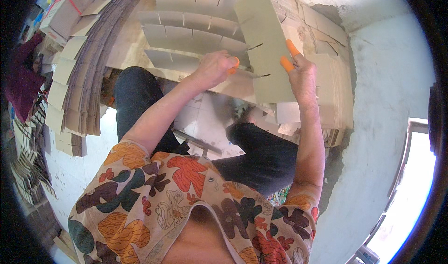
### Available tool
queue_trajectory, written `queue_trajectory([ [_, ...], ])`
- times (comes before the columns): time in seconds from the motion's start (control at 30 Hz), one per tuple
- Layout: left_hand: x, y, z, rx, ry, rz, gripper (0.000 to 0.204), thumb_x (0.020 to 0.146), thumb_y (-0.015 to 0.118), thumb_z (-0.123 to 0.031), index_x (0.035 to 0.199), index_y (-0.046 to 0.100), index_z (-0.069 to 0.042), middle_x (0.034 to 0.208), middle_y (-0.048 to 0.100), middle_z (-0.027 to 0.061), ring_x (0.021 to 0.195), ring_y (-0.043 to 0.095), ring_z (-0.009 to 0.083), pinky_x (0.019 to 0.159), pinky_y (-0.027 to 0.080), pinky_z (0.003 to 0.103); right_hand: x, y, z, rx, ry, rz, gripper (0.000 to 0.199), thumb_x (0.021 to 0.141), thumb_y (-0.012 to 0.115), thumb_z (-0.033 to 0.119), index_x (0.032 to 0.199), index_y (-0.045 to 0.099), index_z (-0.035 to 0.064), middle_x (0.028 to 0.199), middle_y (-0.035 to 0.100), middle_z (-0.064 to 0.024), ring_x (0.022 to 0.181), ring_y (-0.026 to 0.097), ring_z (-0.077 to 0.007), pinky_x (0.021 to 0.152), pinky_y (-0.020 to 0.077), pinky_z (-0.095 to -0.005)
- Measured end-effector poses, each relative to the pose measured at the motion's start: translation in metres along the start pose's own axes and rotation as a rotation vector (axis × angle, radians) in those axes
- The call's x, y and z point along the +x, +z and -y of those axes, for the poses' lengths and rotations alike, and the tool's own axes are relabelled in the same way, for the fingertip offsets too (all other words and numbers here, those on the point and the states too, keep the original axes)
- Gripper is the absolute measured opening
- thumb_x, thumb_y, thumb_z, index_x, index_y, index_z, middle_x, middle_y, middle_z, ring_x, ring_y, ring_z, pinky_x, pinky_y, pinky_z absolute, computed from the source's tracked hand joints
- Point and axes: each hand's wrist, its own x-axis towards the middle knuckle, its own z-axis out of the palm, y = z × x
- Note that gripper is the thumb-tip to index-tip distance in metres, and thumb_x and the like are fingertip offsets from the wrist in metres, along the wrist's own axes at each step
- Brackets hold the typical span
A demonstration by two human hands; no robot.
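Pale wall, cardboard sheet — long axis forward-left

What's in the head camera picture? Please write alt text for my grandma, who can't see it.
A person's right hand holds a slotted cardboard sheet, with the left hand close beside it; both hands wear orange finger covers. More slotted cardboard strips stand in rows beyond, and stacks of cardboard sit at left.

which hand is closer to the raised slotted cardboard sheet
Right. The right hand grips the cardboard sheet at its right edge; the left hand is off its left side.
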Motion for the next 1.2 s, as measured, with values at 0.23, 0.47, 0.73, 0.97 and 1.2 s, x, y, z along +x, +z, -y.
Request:
queue_trajectory([
  [0.23,0.003,0.003,0.001,-0.021,-0.013,-0.006,0.013,0.071,0.067,-0.012,0.076,0.055,-0.008,0.067,0.056,0.0106,0.072,0.057,0.0294,0.058,0.046,0.042,0.012,0.021,-0.004,0.086,-0.175,0.1,0.025,0.076,0.068,0.001,0.101,0.063,-0.0017,0.061,0.04,-0.0171,0.054,0.032,-0.0161,0.05,0.0354,-0.0271],
  [0.47,0.003,0.013,0.012,0.009,-0.047,-0.009,0.013,0.071,0.066,-0.011,0.075,0.054,-0.008,0.067,0.056,0.0106,0.073,0.058,0.0294,0.06,0.046,0.042,0.02,0.039,-0.013,-0.007,-0.19,0.154,0.015,0.076,0.067,0.0,0.089,0.062,-0.0039,0.067,0.051,-0.0243,0.053,0.038,-0.0303,0.053,0.0417,-0.0316],
  [0.73,0.008,0.008,0.001,-0.016,-0.04,-0.007,0.014,0.07,0.068,-0.009,0.076,0.056,-0.008,0.069,0.056,0.0117,0.072,0.058,0.0313,0.06,0.046,0.043,0.019,0.042,-0.019,-0.122,-0.247,0.147,0.021,0.077,0.064,0.007,0.095,0.06,-0.0026,0.076,0.059,-0.024,0.072,0.058,-0.0402,0.062,0.0463,-0.0439],
  [0.97,0.003,0.008,0.011,0.006,-0.05,0.002,0.013,0.071,0.067,-0.011,0.075,0.055,-0.008,0.069,0.057,0.0111,0.073,0.058,0.0311,0.06,0.046,0.043,0.018,0.006,0.028,-0.265,0.004,0.365,0.027,0.076,0.066,0.009,0.101,0.059,0.0007,0.075,0.06,-0.0238,0.073,0.058,-0.0413,0.064,0.0462,-0.0461],
  [1.2,0.001,0.013,0.01,-0.007,-0.04,-0.003,0.014,0.071,0.068,-0.012,0.076,0.055,-0.009,0.07,0.056,0.0112,0.073,0.058,0.0306,0.06,0.046,0.042,-0.014,0.014,0.015,-0.221,-0.104,0.336,0.028,0.072,0.064,0.003,0.099,0.059,0.0011,0.074,0.059,-0.0251,0.074,0.058,-0.0435,0.066,0.0468,-0.046],
])
